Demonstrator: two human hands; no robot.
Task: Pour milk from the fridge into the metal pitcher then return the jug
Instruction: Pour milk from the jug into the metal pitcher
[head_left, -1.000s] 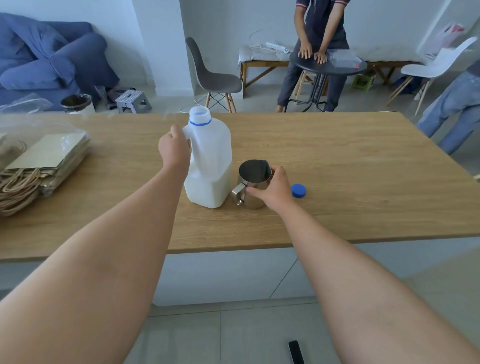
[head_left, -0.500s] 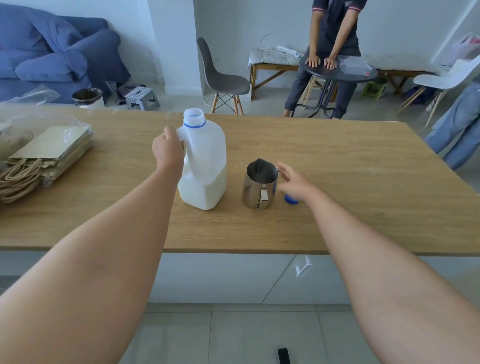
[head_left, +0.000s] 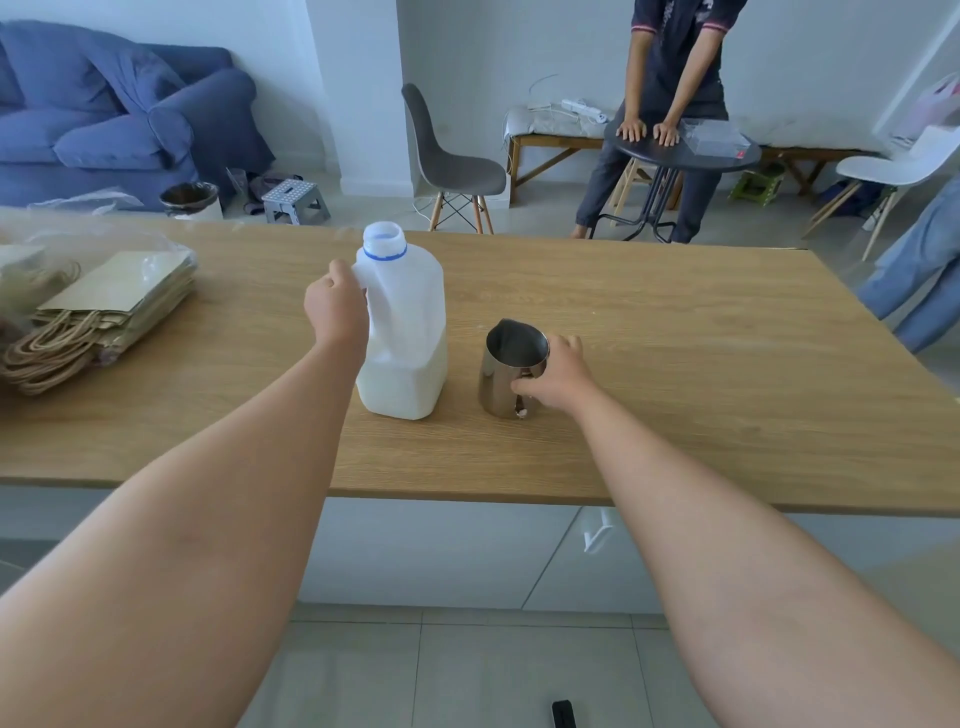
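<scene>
A white plastic milk jug (head_left: 408, 338) stands upright on the wooden table (head_left: 675, 364), uncapped, with a blue ring at its neck and milk in its lower part. My left hand (head_left: 336, 306) is closed around the jug's handle. To the jug's right stands the metal pitcher (head_left: 506, 371), open top dark inside. My right hand (head_left: 553, 376) grips the pitcher at its handle and right side. The blue cap is hidden from view.
A stack of paper bags (head_left: 98, 312) under clear plastic lies at the table's left end. Beyond the table are a grey chair (head_left: 447, 161), a blue sofa (head_left: 119, 114), and a person leaning on a round black table (head_left: 680, 148). Another person's legs (head_left: 919, 275) stand right.
My right hand left the pitcher, reached toward the blue cap, then came back and took hold of the pitcher's handle. The pitcher's handle was turned toward me. The jug stayed put.
</scene>
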